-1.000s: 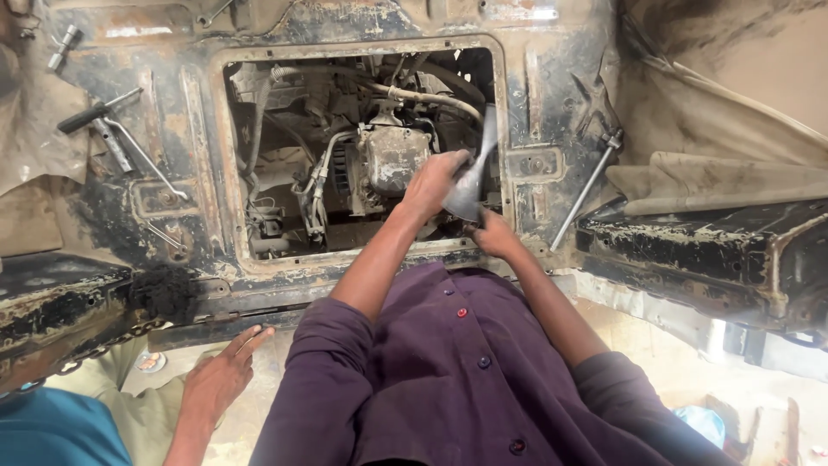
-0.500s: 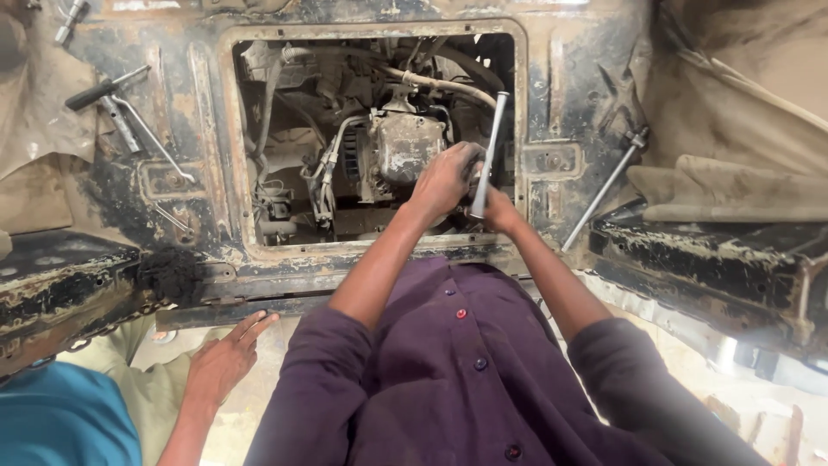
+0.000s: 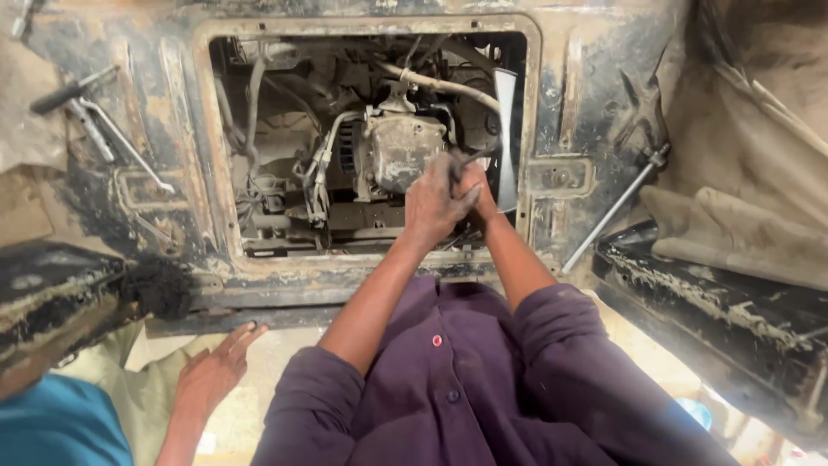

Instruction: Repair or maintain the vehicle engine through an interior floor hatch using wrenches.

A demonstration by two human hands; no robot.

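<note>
I lean over a rusty rectangular opening [image 3: 211, 155] with engine parts inside. My left hand [image 3: 431, 203] and my right hand [image 3: 479, 185] are pressed together just right of a dusty grey engine unit [image 3: 398, 151]. My left hand is closed around a thin dark tool [image 3: 476, 157] that sticks out above the fingers. My right hand lies against it from the right, partly covered, so its grip is unclear. A flat grey metal bar [image 3: 505, 129] stands upright right behind the hands, at the opening's right edge.
Another person's hand [image 3: 211, 375] rests on the floor at lower left, beside their blue clothing [image 3: 52, 423]. A handled tool [image 3: 73, 91] lies on the panel at upper left. A long metal rod [image 3: 614, 207] leans at the right, near a black ledge [image 3: 716, 311].
My hands have dropped lower and come together beside the engine unit. The grey bar, earlier held up in my hands, now stands behind them at the opening's right edge.
</note>
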